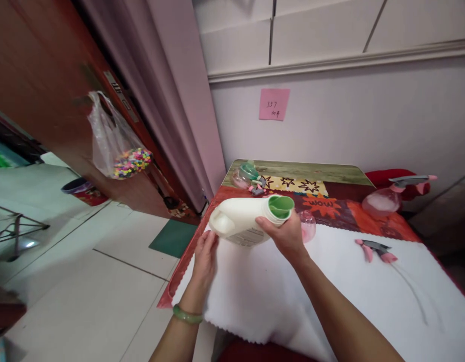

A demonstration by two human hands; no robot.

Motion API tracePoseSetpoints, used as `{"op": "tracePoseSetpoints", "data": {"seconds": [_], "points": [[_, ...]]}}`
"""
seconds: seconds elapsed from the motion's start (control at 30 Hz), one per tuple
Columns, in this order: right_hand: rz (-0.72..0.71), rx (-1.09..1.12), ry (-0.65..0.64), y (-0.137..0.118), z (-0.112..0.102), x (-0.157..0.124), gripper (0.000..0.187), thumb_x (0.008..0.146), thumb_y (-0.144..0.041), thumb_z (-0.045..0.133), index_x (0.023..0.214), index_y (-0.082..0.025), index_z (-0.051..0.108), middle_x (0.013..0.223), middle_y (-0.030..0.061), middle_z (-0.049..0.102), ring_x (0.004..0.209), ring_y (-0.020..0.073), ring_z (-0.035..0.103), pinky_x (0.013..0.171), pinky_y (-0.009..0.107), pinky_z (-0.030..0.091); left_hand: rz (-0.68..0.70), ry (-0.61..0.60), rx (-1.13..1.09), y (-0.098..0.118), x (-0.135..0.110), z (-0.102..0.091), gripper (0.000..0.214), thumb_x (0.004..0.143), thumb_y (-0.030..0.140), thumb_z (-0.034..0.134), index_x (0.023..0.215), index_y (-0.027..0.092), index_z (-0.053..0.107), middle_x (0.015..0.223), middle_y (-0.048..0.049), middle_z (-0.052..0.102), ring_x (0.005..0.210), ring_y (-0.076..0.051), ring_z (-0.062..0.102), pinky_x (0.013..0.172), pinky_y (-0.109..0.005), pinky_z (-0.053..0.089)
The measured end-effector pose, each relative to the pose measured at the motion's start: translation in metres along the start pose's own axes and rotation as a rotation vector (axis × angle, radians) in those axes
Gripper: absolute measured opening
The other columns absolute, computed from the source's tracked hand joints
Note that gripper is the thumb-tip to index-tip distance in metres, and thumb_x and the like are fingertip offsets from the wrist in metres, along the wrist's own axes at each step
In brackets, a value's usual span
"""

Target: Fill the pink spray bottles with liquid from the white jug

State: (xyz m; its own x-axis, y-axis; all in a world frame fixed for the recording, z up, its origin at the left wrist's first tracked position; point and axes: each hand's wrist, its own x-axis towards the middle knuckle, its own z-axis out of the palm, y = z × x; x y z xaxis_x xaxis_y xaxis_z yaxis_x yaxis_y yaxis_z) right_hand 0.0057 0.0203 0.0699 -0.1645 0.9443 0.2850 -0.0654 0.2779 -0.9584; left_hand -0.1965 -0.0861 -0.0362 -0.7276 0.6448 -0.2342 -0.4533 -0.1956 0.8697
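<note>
A white detergent jug (240, 211) with a green pouring spout (281, 205) lies tilted on its side above the white cloth, its mouth toward the right. My right hand (285, 234) grips it at the neck, just under the spout. At the other end, my left hand (205, 251) holds the jug near its handle, with the fingertips partly hidden under it. Behind my right hand stands a pink clear bottle (308, 227), partly covered by the hand. A grey and pink spray head (377, 250) with its long tube rests on the cloth at the right.
The white cloth (251, 296) covers much of the red table. A pink spray bottle (383, 201) stands at the right; green and pink spray bottles (249, 173) lie at the back left. A bag of colourful beads (132, 162) hangs from the door beside the table.
</note>
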Motion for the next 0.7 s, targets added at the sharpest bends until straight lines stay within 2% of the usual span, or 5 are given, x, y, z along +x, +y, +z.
{"op": "tracePoseSetpoints", "data": {"seconds": [0.1, 0.23, 0.3, 0.47, 0.7], "points": [[0.033, 0.059, 0.035, 0.011, -0.023, -0.008, 0.056, 0.063, -0.047, 0.088, 0.106, -0.018, 0.067, 0.099, 0.0106, 0.076, 0.09, 0.0272, 0.07, 0.086, 0.044, 0.055, -0.081, -0.065, -0.103, -0.005, 0.004, 0.009, 0.036, 0.084, 0.048, 0.075, 0.104, 0.019, 0.07, 0.108, -0.0078, 0.072, 0.101, -0.02, 0.067, 0.092, -0.034, 0.05], [0.011, 0.115, 0.008, 0.02, -0.045, -0.017, 0.055, 0.066, -0.046, 0.086, 0.11, -0.018, 0.069, 0.096, 0.0101, 0.078, 0.097, 0.0293, 0.071, 0.093, 0.047, 0.053, -0.214, -0.132, -0.223, -0.015, 0.01, 0.02, 0.06, 0.094, 0.068, 0.046, 0.105, 0.014, 0.07, 0.108, -0.0167, 0.073, 0.1, -0.025, 0.07, 0.09, -0.038, 0.054], [0.021, 0.123, 0.026, 0.021, -0.052, -0.022, 0.055, 0.068, -0.047, 0.085, 0.111, -0.017, 0.07, 0.094, 0.0095, 0.078, 0.1, 0.0305, 0.071, 0.095, 0.048, 0.053, -0.288, -0.161, -0.259, -0.024, 0.012, 0.026, 0.06, 0.099, 0.062, 0.039, 0.107, 0.011, 0.071, 0.107, -0.0191, 0.074, 0.098, -0.026, 0.071, 0.09, -0.041, 0.055], [0.14, 0.196, -0.074, 0.012, -0.057, -0.032, 0.057, 0.068, -0.047, 0.086, 0.114, -0.017, 0.07, 0.105, 0.0113, 0.078, 0.102, 0.0307, 0.071, 0.095, 0.047, 0.054, -0.346, -0.185, -0.3, -0.049, 0.012, 0.037, 0.028, 0.102, 0.029, 0.049, 0.112, 0.015, 0.071, 0.107, -0.0116, 0.077, 0.093, -0.019, 0.072, 0.088, -0.035, 0.056], [0.159, 0.286, 0.073, 0.004, -0.049, -0.039, 0.058, 0.068, -0.045, 0.086, 0.116, -0.017, 0.068, 0.114, 0.0124, 0.076, 0.103, 0.0296, 0.07, 0.093, 0.046, 0.055, -0.329, -0.254, -0.358, -0.054, 0.019, 0.037, 0.033, 0.101, 0.028, 0.052, 0.129, 0.018, 0.067, 0.119, -0.0101, 0.076, 0.103, -0.019, 0.072, 0.092, -0.035, 0.057]]}}
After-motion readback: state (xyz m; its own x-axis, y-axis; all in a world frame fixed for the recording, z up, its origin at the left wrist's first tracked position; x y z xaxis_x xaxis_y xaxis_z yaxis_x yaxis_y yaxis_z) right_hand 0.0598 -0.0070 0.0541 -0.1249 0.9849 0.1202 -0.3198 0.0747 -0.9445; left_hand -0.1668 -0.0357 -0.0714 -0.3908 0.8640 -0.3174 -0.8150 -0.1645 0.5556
